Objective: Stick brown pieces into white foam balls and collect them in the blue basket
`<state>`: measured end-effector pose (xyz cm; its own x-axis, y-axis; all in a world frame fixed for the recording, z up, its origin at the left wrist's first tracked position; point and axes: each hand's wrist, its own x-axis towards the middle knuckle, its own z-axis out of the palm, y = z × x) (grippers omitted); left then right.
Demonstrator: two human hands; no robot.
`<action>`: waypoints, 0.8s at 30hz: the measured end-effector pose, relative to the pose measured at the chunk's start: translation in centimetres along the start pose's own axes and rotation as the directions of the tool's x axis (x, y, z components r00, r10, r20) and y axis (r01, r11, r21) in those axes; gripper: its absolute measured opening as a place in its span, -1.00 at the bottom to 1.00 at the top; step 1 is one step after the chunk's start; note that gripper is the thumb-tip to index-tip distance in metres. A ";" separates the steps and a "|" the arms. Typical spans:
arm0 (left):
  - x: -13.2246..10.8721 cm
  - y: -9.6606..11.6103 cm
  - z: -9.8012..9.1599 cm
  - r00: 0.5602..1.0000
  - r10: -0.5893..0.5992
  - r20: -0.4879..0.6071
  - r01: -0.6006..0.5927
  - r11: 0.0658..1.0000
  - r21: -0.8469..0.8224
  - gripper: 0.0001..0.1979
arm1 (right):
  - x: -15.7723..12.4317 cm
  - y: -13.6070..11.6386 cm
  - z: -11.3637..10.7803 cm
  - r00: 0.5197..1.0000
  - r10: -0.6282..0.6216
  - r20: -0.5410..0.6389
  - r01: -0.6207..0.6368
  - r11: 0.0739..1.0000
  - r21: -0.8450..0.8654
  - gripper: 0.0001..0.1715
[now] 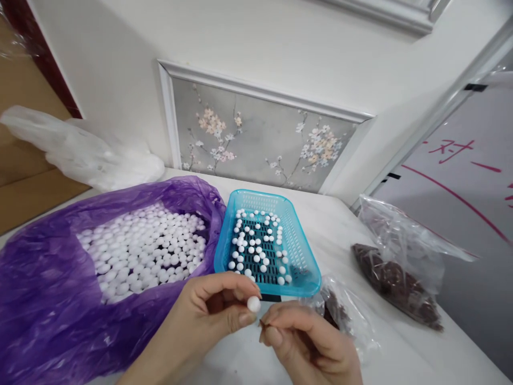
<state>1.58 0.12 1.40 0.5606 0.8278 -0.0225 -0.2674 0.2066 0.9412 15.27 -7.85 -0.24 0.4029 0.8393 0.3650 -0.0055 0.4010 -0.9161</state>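
Note:
Between the thumb and forefinger of my left hand (218,307) is a small white ball (254,304). My right hand (310,337) is pinched just to its right, with a tiny brown piece (262,324) at the fingertips; its exact kind is too small to make out. Behind both hands stands a blue plastic basket (306,256) with slotted sides, and many similar white balls lie scattered on its floor. To the left, an opened purple plastic bag (44,278) holds a large heap of white balls (136,251).
A clear bag of dark brown material (401,283) lies at the right on the white table (332,230). Another clear bag (348,315) sits behind my right hand. Crumpled translucent plastic (100,158) rests at the back left. A whiteboard (452,187) leans at the right.

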 end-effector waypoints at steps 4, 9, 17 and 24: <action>0.0 0.1 0.1 1.000 -0.013 0.022 0.013 1.000 -0.023 -0.88 | -0.1 0.3 0.3 1.000 -0.017 0.005 0.017 0.999 -0.035 -0.93; 0.1 -0.3 -0.2 1.000 0.024 0.017 -0.024 1.000 0.017 -0.85 | -0.3 0.1 0.6 0.996 -0.091 0.010 0.092 0.994 -0.065 -0.87; -0.3 0.1 -0.1 0.995 0.099 0.022 -0.100 0.995 0.029 -0.86 | -0.3 0.2 0.6 0.994 -0.109 -0.006 0.109 0.994 -0.023 -0.93; -0.3 0.0 -0.3 0.988 0.151 0.031 -0.152 0.987 0.051 -0.85 | -0.3 0.4 0.8 0.994 -0.105 0.015 0.105 0.994 0.021 -0.92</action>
<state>1.20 0.06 1.30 0.5381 0.8328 0.1303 -0.3090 0.0511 0.9497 14.46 -7.64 -0.63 0.3877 0.7978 0.4617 0.0172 0.4946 -0.8690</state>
